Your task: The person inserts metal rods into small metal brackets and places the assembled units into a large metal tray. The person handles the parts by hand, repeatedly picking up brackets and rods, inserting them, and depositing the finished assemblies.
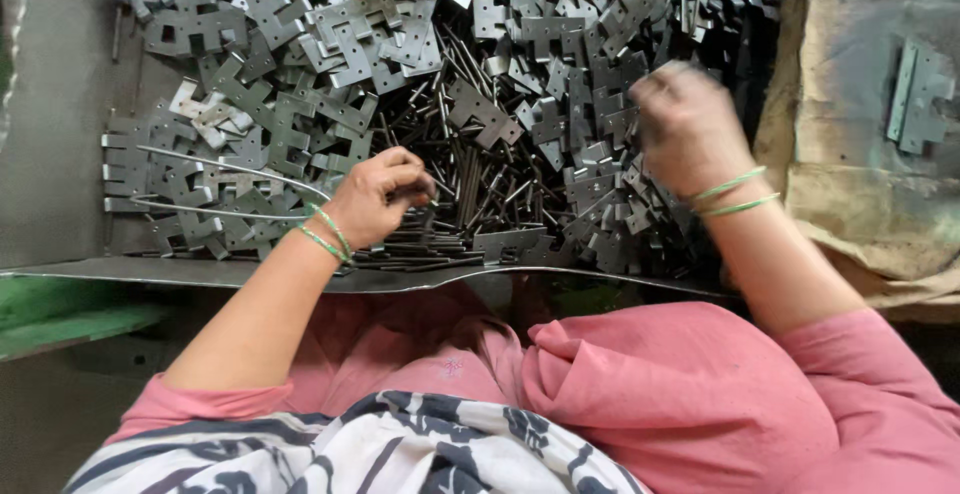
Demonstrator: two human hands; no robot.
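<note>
Pins (470, 179) just beside curled left hand (378, 197).

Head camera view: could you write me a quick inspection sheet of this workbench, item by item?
Surface: a thin metal sheet serves as tray, its front edge bowed.
Job's things: notched grey hinge plates heaped across it; thin metal pins piled in the middle.
Clutter: two long bent wires lie over the plates at left.
Grippers: left hand closed on a few pins; right hand blurred above the plates, grip unclear. Green bangles on both wrists.
Cables: nothing seen.
Surroundings: worn brown sacking at right with one assembled hinge on it; green surface at lower left.
</note>
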